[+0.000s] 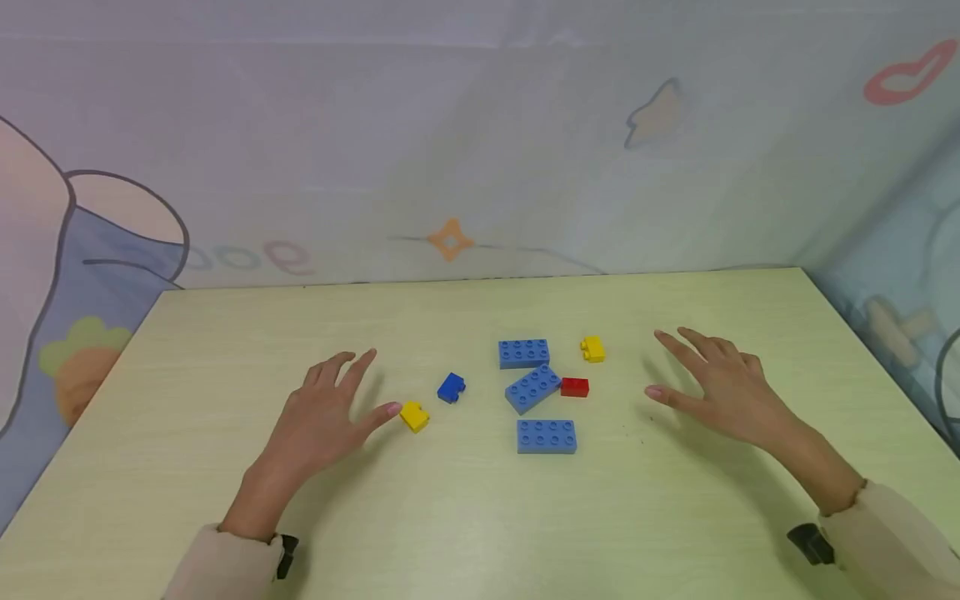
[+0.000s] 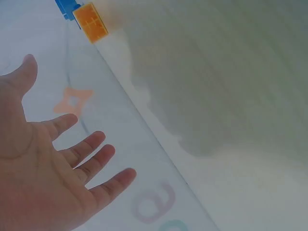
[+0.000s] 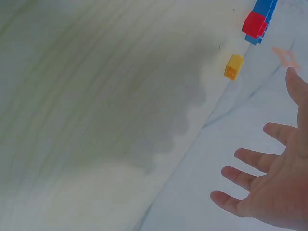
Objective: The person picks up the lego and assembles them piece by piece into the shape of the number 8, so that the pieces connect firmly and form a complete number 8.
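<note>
My left hand (image 1: 318,429) hovers over the table's left half, fingers spread and holding nothing. Its thumb tip appears next to a yellow brick (image 1: 415,417); whether they touch I cannot tell. A small dark blue brick (image 1: 452,387) lies just beyond. On the right, my right hand (image 1: 731,387) is also spread and holds nothing. Nearest to it are a second yellow brick (image 1: 592,349) and a red brick (image 1: 574,387). Between the hands lie three larger blue bricks: one at the back (image 1: 523,354), a slanted one (image 1: 532,389) and one in front (image 1: 546,437). Both palms show bare in the wrist views.
The pale wooden table (image 1: 450,525) ends at a back edge against a printed cloth (image 1: 480,150). A dark cable (image 1: 947,392) hangs at the far right. Black wrist pieces (image 1: 811,544) stick out from the light sleeves (image 1: 892,533).
</note>
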The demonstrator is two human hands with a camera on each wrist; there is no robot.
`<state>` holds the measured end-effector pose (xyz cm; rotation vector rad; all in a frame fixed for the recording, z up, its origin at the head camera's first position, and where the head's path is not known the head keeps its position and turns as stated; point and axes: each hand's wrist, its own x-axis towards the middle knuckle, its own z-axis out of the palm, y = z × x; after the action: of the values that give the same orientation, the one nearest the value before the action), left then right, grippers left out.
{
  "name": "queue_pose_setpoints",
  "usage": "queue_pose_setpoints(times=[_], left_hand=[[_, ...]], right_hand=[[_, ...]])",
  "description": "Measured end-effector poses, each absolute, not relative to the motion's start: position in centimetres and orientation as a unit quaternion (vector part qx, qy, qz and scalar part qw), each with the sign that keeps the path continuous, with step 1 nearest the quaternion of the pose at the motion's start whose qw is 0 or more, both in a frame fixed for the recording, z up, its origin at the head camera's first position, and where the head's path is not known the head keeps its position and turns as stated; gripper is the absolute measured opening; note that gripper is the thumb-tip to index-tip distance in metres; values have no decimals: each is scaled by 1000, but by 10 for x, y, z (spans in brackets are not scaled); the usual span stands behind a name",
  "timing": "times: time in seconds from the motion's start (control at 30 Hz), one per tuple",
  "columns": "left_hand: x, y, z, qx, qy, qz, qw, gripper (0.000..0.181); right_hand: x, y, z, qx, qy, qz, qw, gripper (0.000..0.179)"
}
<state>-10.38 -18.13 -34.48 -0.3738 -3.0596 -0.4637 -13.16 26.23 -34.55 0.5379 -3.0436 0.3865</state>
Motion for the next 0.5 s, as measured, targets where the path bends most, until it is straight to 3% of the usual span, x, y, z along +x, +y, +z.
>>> queue_pose_setpoints(times=[0.5], left_hand=[[-112,-141,-345,-159,-944,-286,-36,77]], right_hand=[[-145,227,-342,216,-933,279,-74,69]])
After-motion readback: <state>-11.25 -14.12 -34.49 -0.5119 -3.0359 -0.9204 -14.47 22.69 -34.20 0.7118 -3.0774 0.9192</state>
